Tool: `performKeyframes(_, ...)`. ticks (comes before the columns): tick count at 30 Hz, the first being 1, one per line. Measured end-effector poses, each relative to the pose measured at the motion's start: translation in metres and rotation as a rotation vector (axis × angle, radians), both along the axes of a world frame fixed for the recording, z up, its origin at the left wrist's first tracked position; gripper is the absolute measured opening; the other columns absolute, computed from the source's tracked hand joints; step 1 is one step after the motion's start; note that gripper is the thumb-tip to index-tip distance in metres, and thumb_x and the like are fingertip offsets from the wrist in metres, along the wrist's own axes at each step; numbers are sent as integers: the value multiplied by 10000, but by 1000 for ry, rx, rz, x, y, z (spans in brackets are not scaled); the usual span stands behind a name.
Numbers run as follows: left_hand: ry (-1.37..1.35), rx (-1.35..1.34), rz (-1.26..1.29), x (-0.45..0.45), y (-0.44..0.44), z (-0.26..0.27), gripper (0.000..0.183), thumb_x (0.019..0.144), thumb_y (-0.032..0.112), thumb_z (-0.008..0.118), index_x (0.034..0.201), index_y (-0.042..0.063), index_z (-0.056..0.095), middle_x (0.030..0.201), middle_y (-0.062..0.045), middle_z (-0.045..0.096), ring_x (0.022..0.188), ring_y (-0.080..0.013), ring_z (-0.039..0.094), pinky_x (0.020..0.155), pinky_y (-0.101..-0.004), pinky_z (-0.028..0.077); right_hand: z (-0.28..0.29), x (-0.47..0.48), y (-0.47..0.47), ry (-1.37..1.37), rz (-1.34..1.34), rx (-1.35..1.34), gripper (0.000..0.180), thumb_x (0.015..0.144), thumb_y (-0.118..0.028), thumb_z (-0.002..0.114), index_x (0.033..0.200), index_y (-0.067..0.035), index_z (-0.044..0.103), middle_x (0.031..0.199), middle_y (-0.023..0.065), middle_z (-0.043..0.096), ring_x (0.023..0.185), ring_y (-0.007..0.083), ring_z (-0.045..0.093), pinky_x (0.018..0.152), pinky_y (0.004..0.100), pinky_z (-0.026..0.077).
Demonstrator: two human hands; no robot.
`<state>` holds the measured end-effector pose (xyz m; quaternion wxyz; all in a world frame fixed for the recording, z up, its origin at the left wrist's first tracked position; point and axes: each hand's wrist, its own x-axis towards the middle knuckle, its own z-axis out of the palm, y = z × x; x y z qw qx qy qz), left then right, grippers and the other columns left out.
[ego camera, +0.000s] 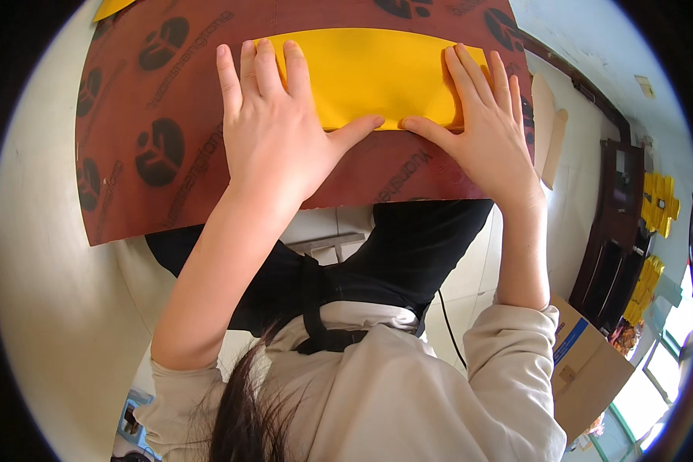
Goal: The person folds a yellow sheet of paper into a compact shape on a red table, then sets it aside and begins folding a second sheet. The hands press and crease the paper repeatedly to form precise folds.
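Observation:
A sheet of yellow paper [375, 75] lies across a reddish-brown board in front of me, its far edge bowing outward in this wide view. Along its near edge there seems to be a fold, though the layers are hard to make out. My left hand [280, 127] rests palm down over the paper's left end, fingers spread, the thumb at the near edge. At the right end my right hand [488, 118] lies flat in the same way, with its thumb on the near edge. The two thumb tips are close together but apart. Neither hand has its fingers closed around anything.
The board [196, 144] bears dark printed marks and writing. Another yellow piece [111, 8] shows at its far left corner. To the right stand a cardboard box [589, 369] and a dark wooden cabinet [609, 231], with yellow bundles [658, 202] beyond. A black cable [451, 329] hangs below.

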<state>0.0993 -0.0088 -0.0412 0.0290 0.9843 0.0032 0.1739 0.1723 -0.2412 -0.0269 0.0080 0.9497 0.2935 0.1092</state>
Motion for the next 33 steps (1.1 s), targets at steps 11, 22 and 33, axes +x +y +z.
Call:
performKeyframes(11,-16,45,1,5,0,-4,1059,851,803,594,1379,-112,529,1313,-359,587,1359,-433,539,1289,-533,107,-10,-2,-70,148,-284,127,1069,879,-766,613,1682,-237,145,1708,196,220,1595,390,146,1265,551,219)
performKeyframes(22,3,76,0,3,0,-3,1071,860,802,587,1393,-124,508,1329,-365,570,1377,-438,514,1287,-536,111,-1,-2,-99,70,-314,274,904,991,-421,664,1683,-192,130,1716,198,193,1596,410,116,1265,564,191)
performKeyframes(33,-15,78,6,3,4,-7,1099,850,806,594,1410,-135,499,1368,-375,541,1408,-455,475,1275,-558,135,39,-34,16,-79,182,588,786,986,-260,688,1622,-45,280,1673,208,282,1566,475,123,1246,605,154)
